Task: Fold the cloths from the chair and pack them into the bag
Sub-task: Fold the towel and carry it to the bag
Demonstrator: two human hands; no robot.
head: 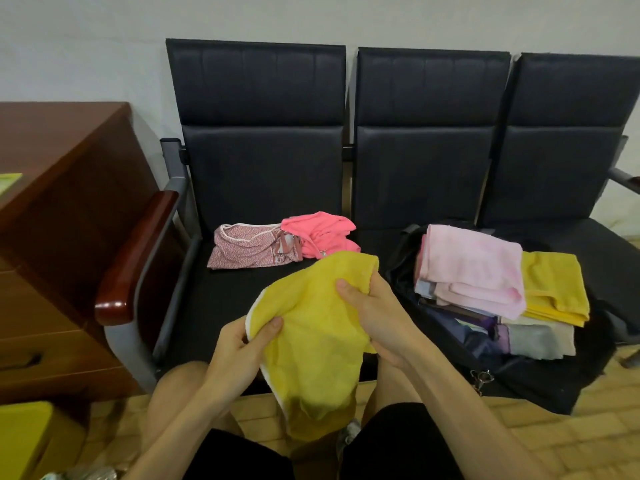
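Note:
I hold a yellow towel [311,341] over the front edge of the left seat of a black three-seat chair [256,161]. My left hand [242,348] pinches its white-trimmed left edge. My right hand [374,313] grips its upper right part. The towel's lower end hangs down between my knees. Behind it on the seat lie a patterned pink garment [249,245] and a bright pink cloth [318,232]. A black bag [540,379] lies open on the middle seat, holding folded cloths: a pale pink towel [474,265] on top, a yellow one [554,289] and grey and purple ones below.
A brown wooden desk [62,188] stands to the left, close to the chair's wooden armrest [138,258]. A yellow box [24,441] sits on the tiled floor at lower left. The right seat [606,244] is partly covered by the bag.

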